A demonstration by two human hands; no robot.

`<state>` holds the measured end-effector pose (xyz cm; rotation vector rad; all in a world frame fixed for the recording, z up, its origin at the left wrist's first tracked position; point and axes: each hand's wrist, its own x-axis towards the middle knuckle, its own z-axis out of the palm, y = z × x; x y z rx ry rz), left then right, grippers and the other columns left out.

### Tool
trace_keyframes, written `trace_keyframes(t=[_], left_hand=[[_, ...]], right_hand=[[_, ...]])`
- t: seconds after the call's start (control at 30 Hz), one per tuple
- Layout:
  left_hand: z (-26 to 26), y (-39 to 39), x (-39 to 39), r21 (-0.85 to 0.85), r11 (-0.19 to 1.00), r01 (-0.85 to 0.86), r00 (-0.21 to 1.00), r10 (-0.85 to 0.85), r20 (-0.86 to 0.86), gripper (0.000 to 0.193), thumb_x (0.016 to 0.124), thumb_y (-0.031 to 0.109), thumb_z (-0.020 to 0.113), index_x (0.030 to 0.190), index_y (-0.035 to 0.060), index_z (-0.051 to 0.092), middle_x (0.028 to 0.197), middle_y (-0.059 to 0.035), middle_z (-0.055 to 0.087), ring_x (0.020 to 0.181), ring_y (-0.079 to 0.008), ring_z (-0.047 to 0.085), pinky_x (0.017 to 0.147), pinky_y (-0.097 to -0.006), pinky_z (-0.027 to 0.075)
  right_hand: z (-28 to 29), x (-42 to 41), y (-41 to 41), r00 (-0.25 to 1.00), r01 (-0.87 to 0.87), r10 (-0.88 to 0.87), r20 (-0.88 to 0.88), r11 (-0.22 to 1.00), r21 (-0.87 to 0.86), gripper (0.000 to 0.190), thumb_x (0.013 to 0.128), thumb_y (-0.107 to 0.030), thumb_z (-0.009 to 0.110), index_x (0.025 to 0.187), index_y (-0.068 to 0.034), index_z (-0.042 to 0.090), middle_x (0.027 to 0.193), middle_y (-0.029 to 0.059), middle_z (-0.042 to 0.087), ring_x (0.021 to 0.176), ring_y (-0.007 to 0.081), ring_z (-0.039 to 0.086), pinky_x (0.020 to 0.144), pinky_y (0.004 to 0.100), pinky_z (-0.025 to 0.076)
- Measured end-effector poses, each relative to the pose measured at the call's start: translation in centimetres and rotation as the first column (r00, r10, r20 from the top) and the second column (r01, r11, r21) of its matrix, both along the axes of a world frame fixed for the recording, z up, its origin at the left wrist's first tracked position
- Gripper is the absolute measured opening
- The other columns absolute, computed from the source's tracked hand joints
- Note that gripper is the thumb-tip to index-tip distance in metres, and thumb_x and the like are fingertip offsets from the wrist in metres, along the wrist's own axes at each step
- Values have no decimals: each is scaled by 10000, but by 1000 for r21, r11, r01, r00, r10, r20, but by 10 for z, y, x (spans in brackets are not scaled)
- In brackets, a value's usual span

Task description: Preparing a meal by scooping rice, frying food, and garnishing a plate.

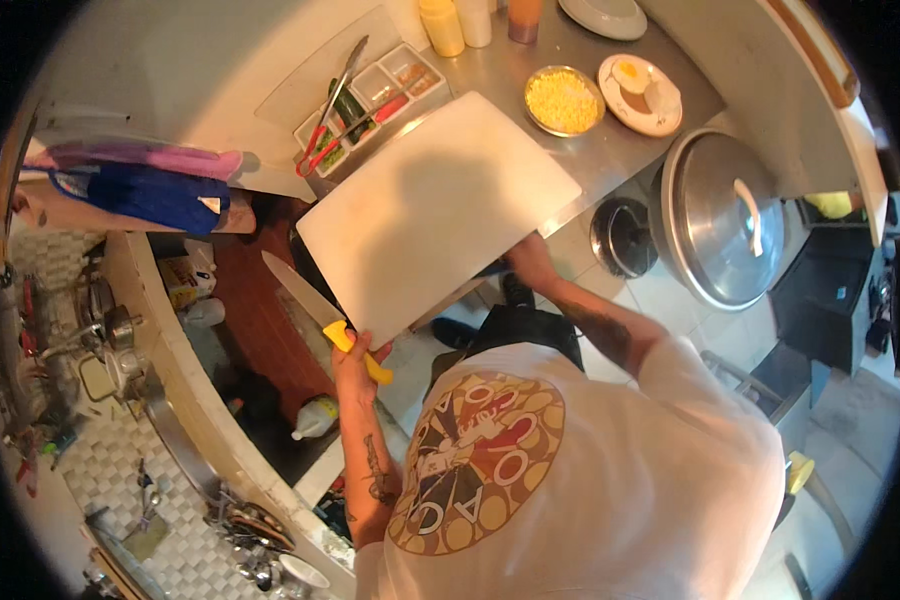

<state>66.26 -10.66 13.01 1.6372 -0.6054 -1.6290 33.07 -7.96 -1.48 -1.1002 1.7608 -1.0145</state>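
A white cutting board (450, 202) spans the space before me, with a soft shadow across it. My left hand (358, 360) grips a chef's knife (300, 289) by its yellow handle, beside the board's near left corner. The broad blade points away from me, up and to the left, along the board's left edge. At the board's near right edge is my right hand (531, 264). Its fingers are partly hidden below the board, close to something dark, so what it grips is unclear.
Behind the board stands a condiment tray (382, 101) with red-handled tongs (321, 146). A bowl of chopped yellow food (564, 101) and a plate with eggs (640, 95) sit on the steel counter (487, 75). A large lidded pot (720, 217) stands at right.
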Motion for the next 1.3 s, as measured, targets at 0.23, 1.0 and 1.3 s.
trace_keyframes(t=[0.23,1.0,1.3], left_hand=[[-51,8,10,3,989,145,989,-145,-5,176,911,-38,569,913,93,451,975,-81,567,852,-232,662,699,-391,643],[15,105,305,-321,927,-193,792,340,506,324,1009,360,540,992,49,631,647,-48,582,610,-147,592,540,-328,443],[153,263,488,-395,863,-316,327,490,808,203,973,213,607,940,13,591,684,-66,589,629,-142,553,568,-328,428]], right_hand=[[28,-84,4,531,294,-423,734,905,308,369,1004,-330,532,1022,29,618,837,122,690,689,174,677,644,272,582],[130,220,-68,891,-394,424,164,900,-190,286,1050,-319,482,965,-69,593,685,-44,483,597,44,441,553,205,376],[196,611,-143,78,-938,996,46,89,-335,154,1018,-119,528,1048,-26,648,959,16,622,890,104,573,811,259,472]])
